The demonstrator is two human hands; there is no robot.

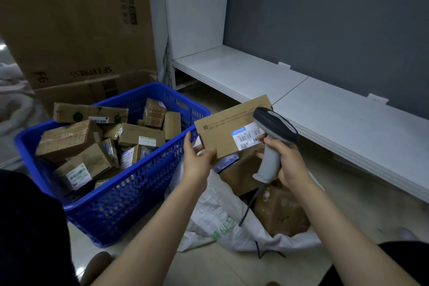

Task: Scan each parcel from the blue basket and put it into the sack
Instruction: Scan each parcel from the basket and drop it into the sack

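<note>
1. Parcel (228, 126): a flat cardboard box held in the air above the open sack (218, 213), just right of the blue basket (130, 193).
2. Left hand (197, 160) clamps its lower left corner, leaving the label (247, 136) uncovered for reading.
3. Right hand (286, 158) is closed on the scanner (272, 139) handle, head close over the label.
4. Orientation: the labelled face points up toward the person; the long axis runs left to right, rising rightward.
5. Judgement: scanning is in hand, and the drop into the sack is not yet done.

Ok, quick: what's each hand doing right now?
Left hand: closed on the lower left corner of a flat cardboard parcel.
Right hand: closed round the grip of the barcode scanner, head at the parcel's label.
</note>
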